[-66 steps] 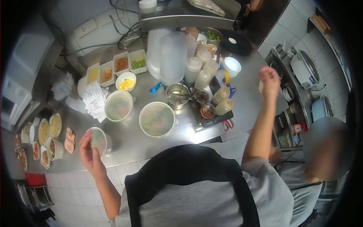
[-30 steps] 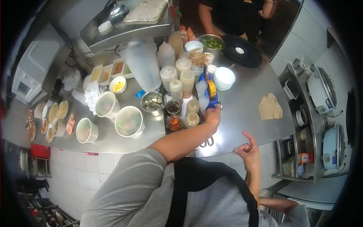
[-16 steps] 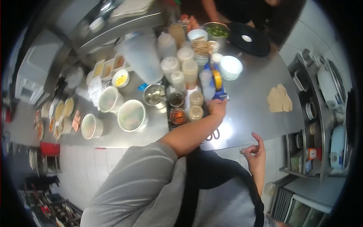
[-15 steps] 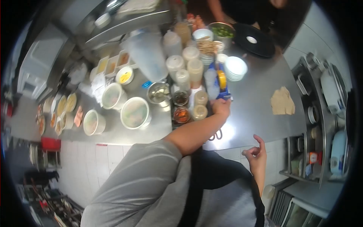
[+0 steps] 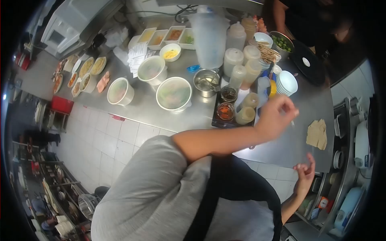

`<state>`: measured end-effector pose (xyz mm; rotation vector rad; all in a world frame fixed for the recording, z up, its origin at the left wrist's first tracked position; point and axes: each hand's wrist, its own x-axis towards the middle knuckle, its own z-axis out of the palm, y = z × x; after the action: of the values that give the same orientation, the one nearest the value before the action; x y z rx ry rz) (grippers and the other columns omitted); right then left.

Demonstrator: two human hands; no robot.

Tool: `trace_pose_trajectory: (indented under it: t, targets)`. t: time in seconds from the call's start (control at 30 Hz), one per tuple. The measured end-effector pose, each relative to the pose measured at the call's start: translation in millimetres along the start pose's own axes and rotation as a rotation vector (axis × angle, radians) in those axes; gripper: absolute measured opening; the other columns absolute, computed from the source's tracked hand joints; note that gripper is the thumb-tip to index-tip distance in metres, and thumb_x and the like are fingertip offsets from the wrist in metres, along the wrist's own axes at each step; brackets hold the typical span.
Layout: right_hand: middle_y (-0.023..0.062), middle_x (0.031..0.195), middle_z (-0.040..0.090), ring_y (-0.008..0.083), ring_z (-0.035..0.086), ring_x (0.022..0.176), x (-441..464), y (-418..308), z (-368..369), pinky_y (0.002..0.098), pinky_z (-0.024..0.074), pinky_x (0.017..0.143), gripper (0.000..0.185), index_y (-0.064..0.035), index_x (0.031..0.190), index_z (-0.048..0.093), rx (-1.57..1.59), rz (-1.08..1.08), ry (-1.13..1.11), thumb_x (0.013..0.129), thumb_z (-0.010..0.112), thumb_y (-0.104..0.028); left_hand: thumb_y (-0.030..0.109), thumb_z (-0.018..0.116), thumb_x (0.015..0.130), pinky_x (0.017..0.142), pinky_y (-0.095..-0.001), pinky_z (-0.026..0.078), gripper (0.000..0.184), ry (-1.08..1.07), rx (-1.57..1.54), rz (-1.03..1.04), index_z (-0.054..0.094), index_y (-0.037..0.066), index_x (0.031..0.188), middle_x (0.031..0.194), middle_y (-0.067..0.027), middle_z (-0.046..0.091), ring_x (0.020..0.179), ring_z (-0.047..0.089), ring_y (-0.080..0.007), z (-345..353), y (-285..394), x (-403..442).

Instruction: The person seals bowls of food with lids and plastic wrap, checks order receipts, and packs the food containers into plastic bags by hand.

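My left hand (image 5: 276,119) is raised over the front of the steel table, its fingers curled in a pinch. Whatever lies between the fingertips is too small or blurred to name. Partly hidden behind that hand is a blue tape dispenser with a yellow roll (image 5: 273,88). Off the table's front edge, my right hand (image 5: 304,173) hangs with its index finger stretched up, apart from the thumb, and the other fingers bent; I see nothing in it. A brown cloth-like piece (image 5: 317,134) lies on the table above the right hand.
Squeeze bottles (image 5: 234,60) and sauce jars (image 5: 226,111) crowd a dark tray left of my left hand. White bowls (image 5: 287,83) are stacked behind it. Covered tubs (image 5: 174,93) and a metal pot (image 5: 206,82) stand further left. A co-worker's arm (image 5: 280,18) is at the back.
My left hand has come away from the tape dispenser, toward me and to the right, with its fingers pinched. The view has turned left, and my right hand keeps a similar pose.
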<state>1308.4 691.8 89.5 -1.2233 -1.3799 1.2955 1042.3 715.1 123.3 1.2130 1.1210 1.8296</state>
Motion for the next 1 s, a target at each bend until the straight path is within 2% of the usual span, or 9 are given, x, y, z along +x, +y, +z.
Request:
trace_pose_trajectory:
  t: [0.1,0.2,0.27,0.37,0.57,0.77,0.87,0.97,1.0]
  targets:
    - [-0.0010,0.066,0.054,0.0078,0.052,0.066,19,-76,83,0.0231,0.0439,0.071,0.059,-0.0001,0.128,0.042,-0.093,-0.141,-0.251,0.073,0.065,0.002,0.003,0.064,0.082,0.063,-0.0225,0.045,0.024,0.293,-0.030,0.200,0.047,0.009,0.099,0.081,-0.0018,0.056,0.075,0.056,-0.0107,-95,51,1]
    - [-0.0013,0.068,0.053,0.0075,0.052,0.065,42,-110,195,0.0245,0.0449,0.068,0.057,-0.0034,0.126,0.045,-0.279,-0.370,-0.515,0.073,0.064,0.003,0.001,0.062,0.082,0.076,-0.0265,0.045,0.036,0.699,0.129,0.152,0.039,0.008,0.110,0.084,-0.0053,0.058,0.080,0.057,-0.0144,-203,74,-40]
    - [0.0051,0.068,0.058,0.0169,0.057,0.065,56,-119,267,0.0320,0.0457,0.072,0.053,-0.0126,0.120,0.049,-0.494,-0.399,-0.677,0.072,0.067,-0.001,0.003,0.061,0.084,0.078,-0.0267,0.042,0.039,0.872,0.054,0.127,0.037,0.007,0.114,0.084,-0.0053,0.055,0.081,0.055,-0.0146,-257,54,-84]
    - [0.0113,0.073,0.063,0.0312,0.061,0.079,91,-81,369,0.0424,0.0402,0.079,0.036,-0.0134,0.113,0.051,-1.016,-0.892,-0.625,0.078,0.057,-0.010,0.004,0.061,0.084,0.072,-0.0248,0.040,0.039,1.056,0.081,-0.084,0.036,0.007,0.114,0.084,-0.0047,0.055,0.078,0.051,-0.0119,-294,10,-134]
    - [0.0116,0.090,0.065,0.0274,0.062,0.087,101,-49,484,0.0462,0.0381,0.084,0.034,-0.0113,0.112,0.051,-1.574,-0.984,-0.916,0.079,0.053,-0.007,0.004,0.059,0.084,0.063,-0.0228,0.039,0.040,1.012,0.197,-0.201,0.034,0.009,0.114,0.082,-0.0029,0.054,0.071,0.049,-0.0093,-349,-46,-156]
    - [0.0124,0.101,0.065,0.0274,0.063,0.089,85,-13,518,0.0409,0.0464,0.080,0.058,-0.0098,0.122,0.046,-0.874,-0.115,-1.261,0.071,0.072,-0.016,0.004,0.061,0.083,0.065,-0.0240,0.041,0.052,0.849,0.301,-0.285,0.029,0.009,0.124,0.083,-0.0023,0.053,0.072,0.050,-0.0095,-436,-25,-164]
    - [0.0087,0.083,0.067,0.0240,0.063,0.072,87,6,518,0.0335,0.0478,0.068,0.056,-0.0118,0.123,0.044,-0.905,0.147,-1.192,0.072,0.067,-0.009,0.007,0.061,0.084,0.071,-0.0250,0.041,0.052,0.700,0.412,-0.267,0.033,0.005,0.127,0.083,-0.0038,0.055,0.076,0.050,-0.0117,-446,-31,-162]
    - [0.0120,0.092,0.064,0.0188,0.062,0.064,94,83,523,0.0330,0.0467,0.053,0.056,-0.0099,0.121,0.044,-0.975,-0.574,-0.910,0.074,0.073,-0.023,0.011,0.060,0.085,0.082,-0.0294,0.042,0.047,0.481,1.113,-0.091,0.040,0.003,0.127,0.098,-0.0086,0.056,0.091,0.052,-0.0169,-462,-37,-152]
    - [0.0114,0.091,0.064,0.0186,0.062,0.067,90,88,518,0.0330,0.0469,0.056,0.054,-0.0107,0.121,0.044,-0.838,-0.445,-0.816,0.077,0.071,-0.024,0.012,0.058,0.086,0.085,-0.0312,0.041,0.044,0.551,0.955,-0.127,0.042,0.002,0.125,0.103,-0.0097,0.055,0.095,0.052,-0.0185,-467,-41,-154]
